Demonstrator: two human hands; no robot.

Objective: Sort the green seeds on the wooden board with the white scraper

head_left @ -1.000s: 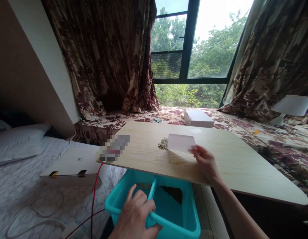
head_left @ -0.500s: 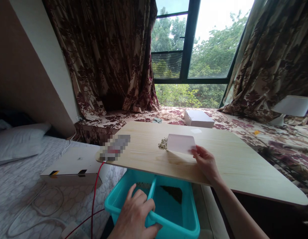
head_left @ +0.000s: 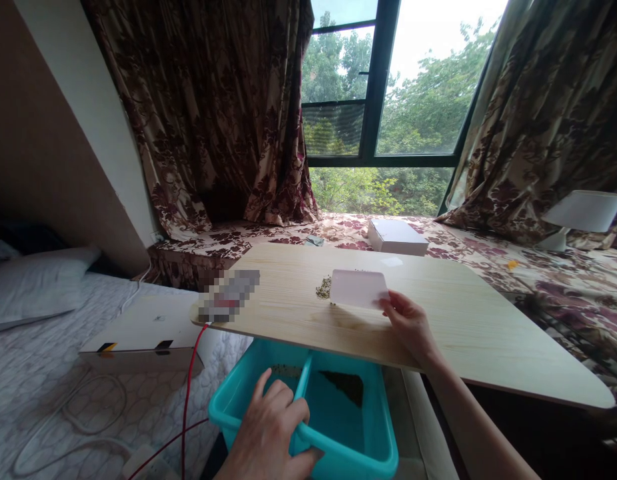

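My right hand point(head_left: 411, 327) pinches the right corner of a thin white rectangular card point(head_left: 358, 288) with rounded corners. The card is held low over the wooden tabletop point(head_left: 468, 333). At its left edge lies a small heap of greenish-brown seed-like grains point(head_left: 323, 288), partly covered by it; a few grains show along its far edge. Below the table's near edge stands a turquoise bin point(head_left: 388, 433) with two compartments. My left hand point(head_left: 276, 427) grips the bin's near rim where the divider meets it. Dark grains point(head_left: 346, 385) lie in the right compartment, paler ones point(head_left: 287, 370) in the left.
A blurred-out device point(head_left: 231, 297) sits on the table's left end, with a red cable point(head_left: 189, 387) hanging down. A white box point(head_left: 143, 333) rests on the bed at left. Another white box point(head_left: 397, 237) and a lamp point(head_left: 586, 210) stand on the window ledge.
The card has shifted slightly left, over part of the grain heap, and its angle has changed a little. My left hand keeps its place on the bin.
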